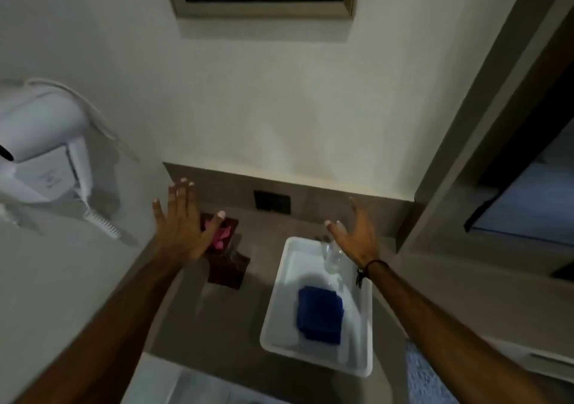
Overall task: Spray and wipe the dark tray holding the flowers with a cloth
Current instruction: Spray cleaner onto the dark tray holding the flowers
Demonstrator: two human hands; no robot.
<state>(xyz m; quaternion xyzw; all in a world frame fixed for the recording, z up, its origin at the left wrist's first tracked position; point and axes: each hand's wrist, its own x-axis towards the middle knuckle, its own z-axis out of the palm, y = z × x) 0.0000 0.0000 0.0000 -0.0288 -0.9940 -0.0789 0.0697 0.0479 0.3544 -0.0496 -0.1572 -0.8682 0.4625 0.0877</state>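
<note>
My left hand [181, 220] is spread flat, fingers wide, holding nothing, above the dark red tray [228, 268] with pink flowers [222, 237]. My right hand [357, 233] is splayed and empty over the white plastic bin [279, 319] holding the folded blue cloth [320, 315] and clear spray bottle [332, 257].

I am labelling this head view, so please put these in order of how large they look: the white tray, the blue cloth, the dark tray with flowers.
1. white tray
2. dark tray, though the left hand hides part of it, so this place is unsure
3. blue cloth
</note>
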